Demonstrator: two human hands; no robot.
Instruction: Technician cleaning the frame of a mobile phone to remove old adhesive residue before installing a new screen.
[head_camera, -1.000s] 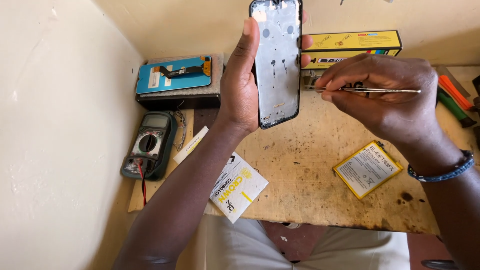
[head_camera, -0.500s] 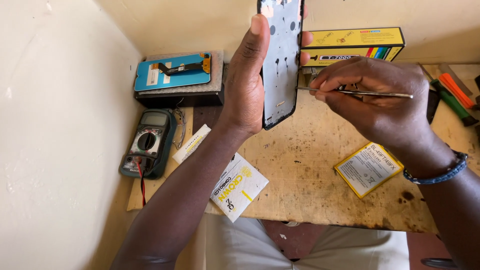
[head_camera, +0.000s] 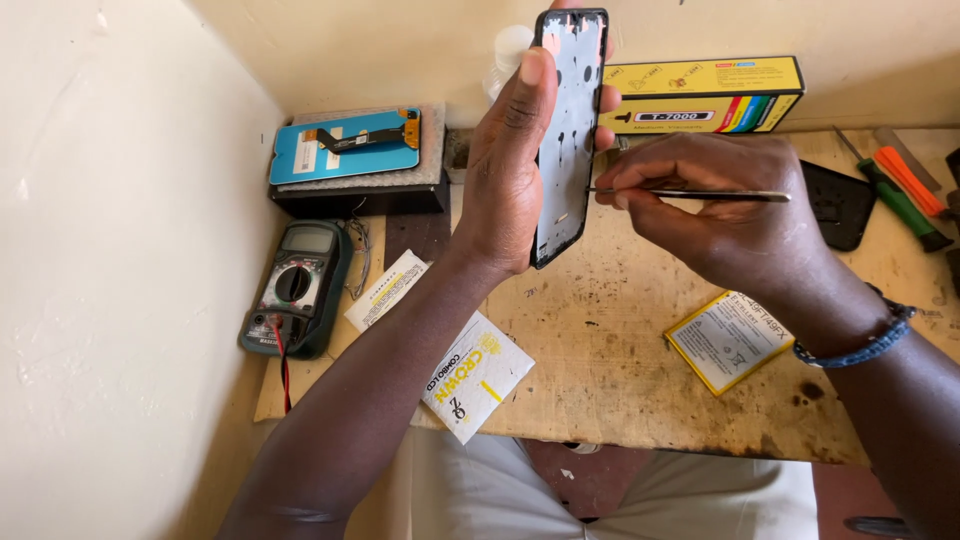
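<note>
Two hands busy: left hand (head_camera: 510, 180) clamps the black phone frame (head_camera: 568, 130) upright; right hand (head_camera: 720, 215) pinches thin metal tweezers (head_camera: 690, 195) — tips at the frame's edge, scraping step; next needs steady, light pressure

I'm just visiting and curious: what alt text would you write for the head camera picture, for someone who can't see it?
A person's left hand holds a bare phone frame upright while the right hand works metal tweezers against its edge. Below is a worn wooden bench with a multimeter, a yellow-edged battery, a yellow box and a blue-backed screen part.
</note>
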